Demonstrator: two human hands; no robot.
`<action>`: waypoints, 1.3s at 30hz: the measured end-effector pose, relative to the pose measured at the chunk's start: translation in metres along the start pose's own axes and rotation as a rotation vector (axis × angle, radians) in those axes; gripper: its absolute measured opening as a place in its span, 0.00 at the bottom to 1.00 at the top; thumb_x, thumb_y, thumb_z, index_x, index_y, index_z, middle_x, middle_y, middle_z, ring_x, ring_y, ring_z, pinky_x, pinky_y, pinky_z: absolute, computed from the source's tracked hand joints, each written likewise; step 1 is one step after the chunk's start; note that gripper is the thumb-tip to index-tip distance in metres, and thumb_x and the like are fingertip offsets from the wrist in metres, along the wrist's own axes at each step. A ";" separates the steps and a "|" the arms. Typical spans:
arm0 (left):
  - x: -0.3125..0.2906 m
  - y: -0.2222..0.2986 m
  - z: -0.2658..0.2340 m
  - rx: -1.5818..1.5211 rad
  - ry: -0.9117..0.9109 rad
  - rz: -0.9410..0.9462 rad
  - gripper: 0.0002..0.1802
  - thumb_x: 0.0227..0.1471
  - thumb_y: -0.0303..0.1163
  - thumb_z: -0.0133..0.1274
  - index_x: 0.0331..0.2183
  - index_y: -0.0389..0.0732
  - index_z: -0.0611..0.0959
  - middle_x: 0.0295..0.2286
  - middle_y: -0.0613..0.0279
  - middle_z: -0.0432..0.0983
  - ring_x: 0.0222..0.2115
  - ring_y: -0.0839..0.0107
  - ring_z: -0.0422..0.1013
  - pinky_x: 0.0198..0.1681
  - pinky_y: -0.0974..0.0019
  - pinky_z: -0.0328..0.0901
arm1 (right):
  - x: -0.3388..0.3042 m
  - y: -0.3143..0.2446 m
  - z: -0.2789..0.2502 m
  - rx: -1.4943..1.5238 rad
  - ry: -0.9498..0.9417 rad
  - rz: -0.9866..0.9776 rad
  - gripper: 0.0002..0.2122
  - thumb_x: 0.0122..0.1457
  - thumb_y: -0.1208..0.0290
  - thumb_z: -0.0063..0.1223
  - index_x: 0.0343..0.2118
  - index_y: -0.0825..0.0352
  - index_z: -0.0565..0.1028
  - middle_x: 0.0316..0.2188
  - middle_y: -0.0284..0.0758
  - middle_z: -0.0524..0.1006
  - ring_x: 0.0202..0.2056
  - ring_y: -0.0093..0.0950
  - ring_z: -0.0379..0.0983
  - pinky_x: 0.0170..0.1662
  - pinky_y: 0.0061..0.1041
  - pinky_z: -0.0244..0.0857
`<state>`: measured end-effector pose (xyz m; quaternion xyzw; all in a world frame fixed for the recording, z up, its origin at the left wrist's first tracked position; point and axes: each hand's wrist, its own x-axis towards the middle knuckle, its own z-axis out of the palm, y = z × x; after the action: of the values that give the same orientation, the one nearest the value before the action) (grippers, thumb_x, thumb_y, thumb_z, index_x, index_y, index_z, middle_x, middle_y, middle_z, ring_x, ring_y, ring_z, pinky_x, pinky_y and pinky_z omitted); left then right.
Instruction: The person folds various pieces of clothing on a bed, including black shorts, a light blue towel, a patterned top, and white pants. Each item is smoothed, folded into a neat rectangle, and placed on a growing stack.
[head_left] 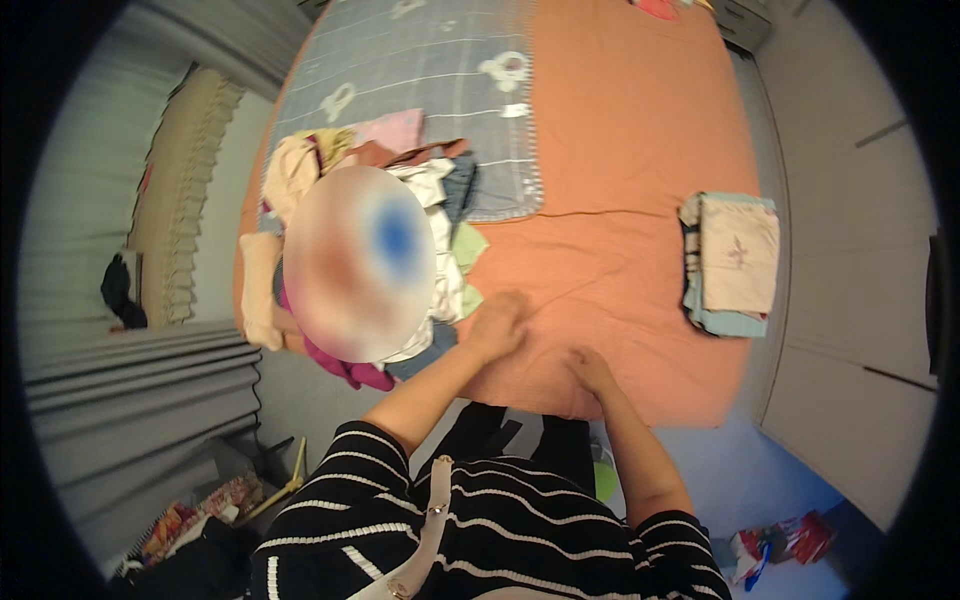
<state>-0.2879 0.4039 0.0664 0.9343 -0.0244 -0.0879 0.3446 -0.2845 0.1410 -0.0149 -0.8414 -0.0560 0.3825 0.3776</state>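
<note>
My left hand (500, 326) is over the orange bedsheet (620, 270), just right of a heap of clothes. Its fingers are stretched out and slightly smeared, with no garment visible in them. My right hand (592, 368) is low over the sheet near the bed's front edge, fingers loosely apart and turned toward the left hand. Nothing shows in it. The heap includes a white garment (447, 265), a light green cloth (468, 246), a magenta piece (345, 368) and denim (432, 352). A blurred oval patch hides the heap's middle.
A stack of folded clothes (738, 262) lies at the bed's right edge, a cream piece on top. A grey patterned blanket (430, 70) covers the far left. Pale cabinets (840, 250) line the right side; grey curtains (140, 390) hang at the left.
</note>
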 end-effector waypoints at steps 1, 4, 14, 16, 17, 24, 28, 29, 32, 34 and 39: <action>-0.012 -0.024 -0.030 -0.034 0.088 -0.091 0.27 0.45 0.34 0.55 0.47 0.35 0.73 0.46 0.43 0.68 0.49 0.48 0.63 0.54 0.52 0.56 | -0.003 -0.028 0.018 0.101 -0.158 -0.036 0.23 0.53 0.60 0.55 0.50 0.70 0.70 0.41 0.47 0.76 0.43 0.40 0.73 0.47 0.34 0.66; -0.047 -0.089 -0.098 0.299 0.717 -0.224 0.29 0.44 0.32 0.57 0.49 0.36 0.70 0.49 0.40 0.63 0.51 0.44 0.59 0.55 0.49 0.53 | -0.003 -0.090 0.068 -0.036 -0.220 -0.141 0.23 0.53 0.60 0.56 0.49 0.70 0.71 0.41 0.46 0.76 0.41 0.36 0.74 0.45 0.30 0.67; -0.099 -0.226 -0.201 -0.562 0.973 -0.983 0.21 0.46 0.31 0.59 0.42 0.32 0.77 0.34 0.58 0.77 0.36 0.65 0.73 0.41 0.66 0.66 | -0.034 -0.216 0.093 -0.218 -0.309 -0.220 0.26 0.54 0.57 0.55 0.51 0.69 0.69 0.44 0.47 0.75 0.43 0.37 0.74 0.45 0.31 0.68; -0.099 -0.222 -0.207 -0.693 0.992 -0.822 0.19 0.48 0.28 0.57 0.42 0.33 0.76 0.35 0.59 0.76 0.35 0.68 0.72 0.40 0.67 0.66 | -0.041 -0.221 0.087 -0.238 -0.298 -0.204 0.26 0.54 0.55 0.53 0.51 0.69 0.70 0.44 0.48 0.75 0.44 0.40 0.73 0.47 0.32 0.66; -0.100 -0.219 -0.210 -0.753 1.001 -0.740 0.18 0.48 0.27 0.56 0.43 0.33 0.75 0.36 0.59 0.76 0.35 0.70 0.72 0.40 0.68 0.66 | -0.042 -0.224 0.086 -0.236 -0.306 -0.184 0.27 0.53 0.56 0.53 0.52 0.69 0.68 0.45 0.48 0.74 0.45 0.40 0.73 0.48 0.32 0.66; -0.115 -0.076 -0.216 -1.359 0.810 -0.524 0.18 0.50 0.22 0.47 0.45 0.37 0.69 0.42 0.58 0.71 0.37 0.70 0.71 0.42 0.65 0.67 | -0.054 -0.279 0.087 -0.226 0.190 -0.558 0.37 0.46 0.64 0.63 0.58 0.70 0.58 0.58 0.53 0.57 0.57 0.46 0.58 0.57 0.37 0.56; -0.130 -0.009 -0.216 -1.654 0.664 -0.433 0.21 0.51 0.20 0.45 0.48 0.36 0.66 0.45 0.55 0.70 0.43 0.65 0.70 0.47 0.61 0.68 | -0.045 -0.343 0.092 -0.210 0.406 -0.782 0.32 0.45 0.72 0.60 0.56 0.66 0.63 0.58 0.53 0.56 0.59 0.47 0.52 0.60 0.39 0.50; -0.134 0.000 -0.214 -1.723 0.620 -0.350 0.22 0.50 0.20 0.44 0.49 0.37 0.66 0.45 0.55 0.70 0.44 0.64 0.70 0.48 0.60 0.68 | -0.039 -0.352 0.091 -0.211 0.459 -0.849 0.29 0.46 0.74 0.59 0.55 0.65 0.66 0.57 0.53 0.58 0.59 0.47 0.53 0.60 0.40 0.50; -0.145 0.005 -0.206 -1.833 0.572 -0.197 0.23 0.53 0.35 0.45 0.50 0.38 0.65 0.44 0.55 0.70 0.46 0.61 0.69 0.50 0.55 0.64 | -0.014 -0.356 0.084 -0.122 0.463 -0.993 0.21 0.46 0.84 0.51 0.46 0.66 0.73 0.49 0.51 0.69 0.53 0.40 0.64 0.54 0.35 0.59; -0.155 -0.051 -0.171 -1.952 0.552 -0.188 0.29 0.53 0.49 0.44 0.51 0.40 0.65 0.43 0.56 0.69 0.41 0.61 0.69 0.53 0.52 0.58 | -0.018 -0.373 0.081 0.257 0.284 -0.805 0.16 0.44 0.85 0.49 0.38 0.68 0.76 0.39 0.46 0.75 0.45 0.40 0.71 0.47 0.33 0.64; -0.106 -0.067 -0.160 -2.076 0.390 -0.471 0.34 0.52 0.53 0.44 0.55 0.44 0.62 0.48 0.56 0.66 0.43 0.60 0.67 0.54 0.55 0.57 | -0.033 -0.376 0.053 0.694 -0.089 -0.419 0.14 0.50 0.84 0.42 0.41 0.72 0.73 0.35 0.36 0.76 0.36 0.25 0.74 0.39 0.23 0.69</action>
<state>-0.3640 0.5688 0.1581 0.1654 0.2974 0.0205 0.9401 -0.2709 0.4267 0.2378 -0.6171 -0.1099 0.3296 0.7060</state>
